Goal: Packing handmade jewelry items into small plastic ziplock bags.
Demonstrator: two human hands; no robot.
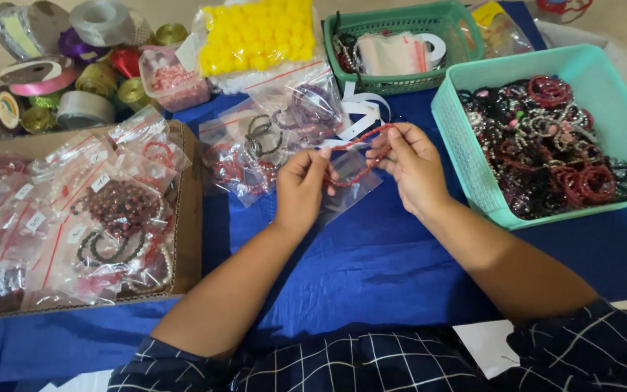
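Red bracelet (361, 149) stretched between both hands, long axis running left-low to right-high; left hand (300, 190) and right hand (414, 168) pinch its ends over a clear bag (346, 190).

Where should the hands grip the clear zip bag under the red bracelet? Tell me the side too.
Grip the clear zip bag at its lower edge, coming from the person's side. That part lies bare on the blue cloth, while the red bracelet and both hands cover its top.

Our left hand (300, 190) covers part of the clear plastic zip bag (348, 190); the brown cardboard box of bagged bracelets (186, 218) runs off the left edge.
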